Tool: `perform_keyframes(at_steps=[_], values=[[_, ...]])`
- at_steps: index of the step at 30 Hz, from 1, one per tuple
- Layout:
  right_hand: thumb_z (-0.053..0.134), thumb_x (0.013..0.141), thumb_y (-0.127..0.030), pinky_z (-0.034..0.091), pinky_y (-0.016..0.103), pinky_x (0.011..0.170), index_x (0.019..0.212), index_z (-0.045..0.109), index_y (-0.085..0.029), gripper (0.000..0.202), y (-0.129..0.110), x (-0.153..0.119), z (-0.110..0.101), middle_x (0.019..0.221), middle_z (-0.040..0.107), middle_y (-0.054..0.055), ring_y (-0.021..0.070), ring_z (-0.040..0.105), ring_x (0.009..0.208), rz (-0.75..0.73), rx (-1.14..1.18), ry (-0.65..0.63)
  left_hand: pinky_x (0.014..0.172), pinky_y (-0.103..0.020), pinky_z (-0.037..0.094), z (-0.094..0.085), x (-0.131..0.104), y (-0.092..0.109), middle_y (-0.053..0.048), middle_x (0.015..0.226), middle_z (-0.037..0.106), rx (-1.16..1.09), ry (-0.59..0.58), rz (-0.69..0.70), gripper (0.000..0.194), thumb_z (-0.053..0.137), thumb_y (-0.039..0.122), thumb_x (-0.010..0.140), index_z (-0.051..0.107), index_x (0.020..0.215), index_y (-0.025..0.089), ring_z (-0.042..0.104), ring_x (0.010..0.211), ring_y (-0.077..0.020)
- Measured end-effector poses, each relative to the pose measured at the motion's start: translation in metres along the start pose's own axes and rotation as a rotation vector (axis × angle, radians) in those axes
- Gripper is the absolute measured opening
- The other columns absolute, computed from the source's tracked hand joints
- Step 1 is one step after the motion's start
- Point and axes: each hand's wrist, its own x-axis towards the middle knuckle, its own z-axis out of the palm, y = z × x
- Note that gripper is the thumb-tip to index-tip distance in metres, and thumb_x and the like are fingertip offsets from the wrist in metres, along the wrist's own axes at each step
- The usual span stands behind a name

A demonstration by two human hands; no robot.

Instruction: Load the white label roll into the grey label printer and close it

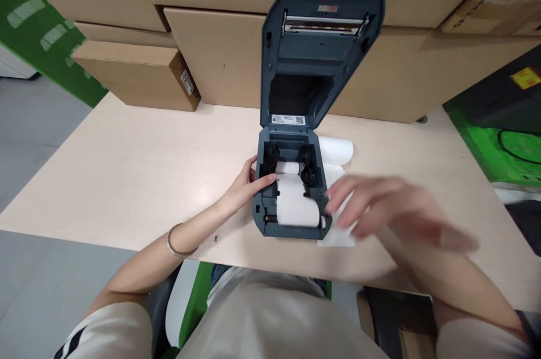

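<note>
Through the head camera I see my left hand (243, 187) clasping the near wall of the dark printer (291, 232), its thumb reaching over the rim to the edge of the white paper strip (298, 209) and its fingers against the outside. The printer sits on the bench (169, 150) just right of that hand, its lid (321, 60) raised beyond it. Ahead of my thumb tip, the small paper roll (288, 168) lies between dark holders, and the strip runs from there toward my body. My right hand (384, 207) is blurred, fingers loosely spread, near the printer's right wall; whether its fingertips touch, I cannot tell. Past those fingertips, a larger white roll (336, 150) lies beside the printer. Cardboard boxes (224, 54) stand well beyond both hands.
</note>
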Motion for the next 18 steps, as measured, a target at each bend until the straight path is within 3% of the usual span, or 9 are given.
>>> perform_keyframes(at_steps=[1,3,4,6,8,10,12,15,18], values=[[0.035,0.101,-0.055,0.061,0.040,0.088,0.079,0.072,-0.030,0.049,0.011,0.012,-0.014,0.079,0.075,0.003,0.0219,0.074,0.088,0.021,0.077,0.199,0.082,-0.034,0.051,-0.001,0.001,-0.001,-0.006,0.111,0.064,0.014,0.004,0.011,0.074,0.078,0.045,0.083,0.046,0.144,0.020,0.061,0.100,-0.0222],[0.052,0.095,-0.042,0.059,0.042,0.093,0.083,0.071,-0.029,0.026,0.036,0.039,-0.038,0.089,0.076,0.002,0.0225,0.072,0.092,0.069,-0.044,0.678,0.083,-0.034,0.050,-0.002,0.002,-0.002,-0.006,0.108,0.063,0.032,-0.006,0.028,0.074,0.078,0.046,0.084,0.045,0.145,0.019,0.060,0.100,-0.0219],[0.056,0.094,-0.042,0.056,0.044,0.102,0.098,0.072,-0.030,0.021,0.048,0.053,-0.047,0.106,0.076,0.002,0.0238,0.069,0.108,0.136,-0.159,0.783,0.082,-0.034,0.050,-0.002,0.002,-0.001,-0.006,0.106,0.062,0.038,-0.019,0.032,0.075,0.077,0.047,0.085,0.044,0.146,0.019,0.059,0.098,-0.0217],[0.055,0.096,-0.049,0.049,0.044,0.115,0.130,0.062,-0.033,0.038,0.067,0.078,-0.059,0.136,0.067,0.002,0.0238,0.059,0.130,0.280,-0.337,0.754,0.080,-0.035,0.049,-0.003,0.002,-0.001,-0.004,0.097,0.059,0.092,-0.018,0.043,0.076,0.075,0.050,0.086,0.043,0.147,0.018,0.057,0.090,-0.0204],[0.048,0.099,-0.056,0.045,0.046,0.119,0.149,0.044,-0.035,0.054,0.077,0.092,-0.063,0.144,0.061,0.004,0.0254,0.051,0.139,0.367,-0.499,0.737,0.079,-0.035,0.047,-0.005,-0.001,0.000,-0.002,0.092,0.053,0.246,0.093,0.149,0.078,0.074,0.053,0.086,0.043,0.148,0.018,0.053,0.084,-0.0191],[0.044,0.099,-0.061,0.044,0.050,0.119,0.155,0.035,-0.034,0.062,0.079,0.096,-0.062,0.138,0.062,0.008,0.0289,0.048,0.142,0.360,-0.636,0.798,0.083,-0.037,0.045,-0.007,-0.007,-0.001,-0.003,0.093,0.050,0.478,0.232,0.379,0.075,0.074,0.055,0.085,0.049,0.146,0.020,0.049,0.087,-0.0203],[0.042,0.099,-0.064,0.043,0.051,0.120,0.156,0.032,-0.033,0.065,0.076,0.094,-0.059,0.133,0.063,0.009,0.0313,0.044,0.146,0.311,-0.736,0.847,0.088,-0.041,0.043,-0.008,-0.015,-0.004,-0.004,0.093,0.050,0.696,0.238,0.653,0.059,0.070,0.053,0.088,0.061,0.137,0.022,0.049,0.092,-0.0227],[0.040,0.101,-0.061,0.039,0.052,0.122,0.159,0.027,-0.035,0.065,0.069,0.093,-0.060,0.135,0.062,0.008,0.0307,0.036,0.153,0.335,-0.789,0.845,0.087,-0.042,0.041,-0.007,-0.027,-0.009,-0.004,0.083,0.054,0.855,-0.080,0.986,0.044,0.064,0.056,0.090,0.072,0.125,0.030,0.051,0.086,-0.0231],[0.049,0.098,-0.062,0.034,0.052,0.126,0.163,0.018,-0.040,0.075,0.067,0.100,-0.066,0.139,0.063,0.004,0.0266,0.027,0.157,0.443,-0.794,0.686,0.078,-0.037,0.045,0.001,-0.035,-0.011,-0.001,0.077,0.058,0.798,-0.496,1.093,0.047,0.071,0.061,0.085,0.071,0.125,0.037,0.051,0.075,-0.0201]])
